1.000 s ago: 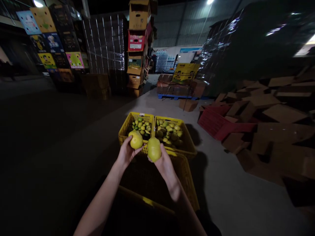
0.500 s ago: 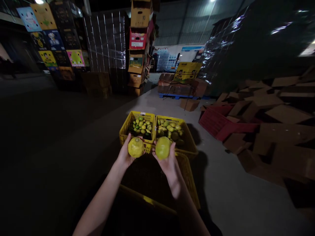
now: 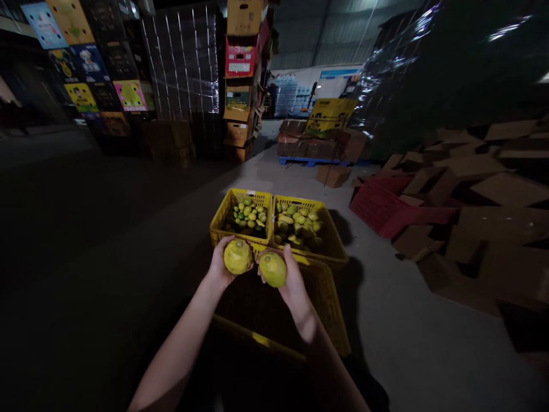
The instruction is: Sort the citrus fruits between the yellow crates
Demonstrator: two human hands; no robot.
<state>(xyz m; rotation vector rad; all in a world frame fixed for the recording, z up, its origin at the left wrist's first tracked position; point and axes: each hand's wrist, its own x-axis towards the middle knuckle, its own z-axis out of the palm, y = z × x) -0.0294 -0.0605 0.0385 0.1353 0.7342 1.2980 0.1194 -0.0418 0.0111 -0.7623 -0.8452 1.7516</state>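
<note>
1. Leftmost, printed boxes point(image 3: 88, 60) stand stacked in the dim background, with a dark wrapped stack point(image 3: 184, 80) beside them.
2. The left hand point(image 3: 218, 269) holds the left fruit point(image 3: 238, 256), yellow and roundish, its fingers curled around the side and underneath. The fruit's stem end faces up toward the camera. It is above the far edge of the near crate point(image 3: 335, 309).
3. Just beyond this hand is the left crate point(image 3: 215, 224), yellow and slatted, with small green and yellow fruits point(image 3: 249, 216) inside. A column of boxes point(image 3: 240, 60) rises farther back.
4. The near crate is also yellow and lies below both hands, closest to the person; its inside is too dark to make out.
5. The right hand point(image 3: 293, 281) holds the right fruit point(image 3: 273, 269), yellow-green and more oval, thumb along its right side and fingers behind and beneath. It is tilted and near the left fruit.
6. The right crate point(image 3: 338, 247) sits beside the left crate and holds larger yellow-green fruits point(image 3: 306, 230).
7. Behind it, a blue pallet point(image 3: 311, 162) bears boxes, a yellow one point(image 3: 330, 116) among them.
8. Rightmost, a red crate point(image 3: 380, 207) lies tilted against a heap of cardboard point(image 3: 493, 229).
</note>
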